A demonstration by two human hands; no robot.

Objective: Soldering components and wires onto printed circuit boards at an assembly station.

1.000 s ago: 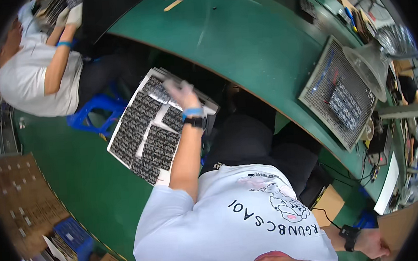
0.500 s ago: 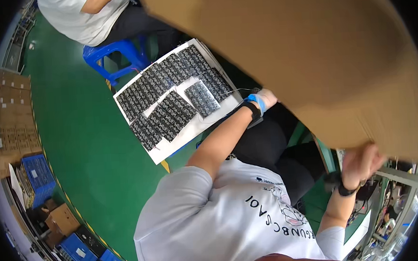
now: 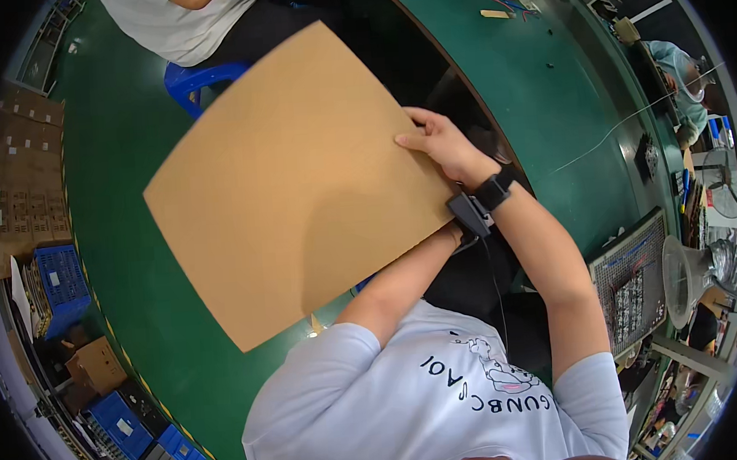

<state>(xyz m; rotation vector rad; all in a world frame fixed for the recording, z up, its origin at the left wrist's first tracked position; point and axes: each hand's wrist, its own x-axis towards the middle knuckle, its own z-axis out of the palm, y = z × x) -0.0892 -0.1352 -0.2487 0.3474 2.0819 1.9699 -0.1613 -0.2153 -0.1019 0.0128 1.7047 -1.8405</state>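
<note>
A large flat brown cardboard sheet (image 3: 289, 176) spreads out on my left, covering the spot where the circuit boards lay. At its right edge my right hand (image 3: 443, 145) grips it, the thumb on top and the fingers along the side. A black band with a small device and a cable sits on that wrist. My left forearm (image 3: 401, 283) runs up beneath the near edge of the cardboard, which hides the left hand and its fingers. Whether the sheet touches the boards cannot be seen.
A green worktable (image 3: 520, 94) lies at the right, with loose wires (image 3: 511, 4), a rack of boards (image 3: 634, 290) and a clear funnel-shaped hood (image 3: 679, 270). Beyond the cardboard a person sits on a blue stool (image 3: 195, 80). Blue crates (image 3: 61, 278) and cardboard boxes line the left.
The cardboard sheet has swung from the upper right down to the left, over the white board with its black circuit boards. My right hand moved up and left with it; my left hand became hidden.
</note>
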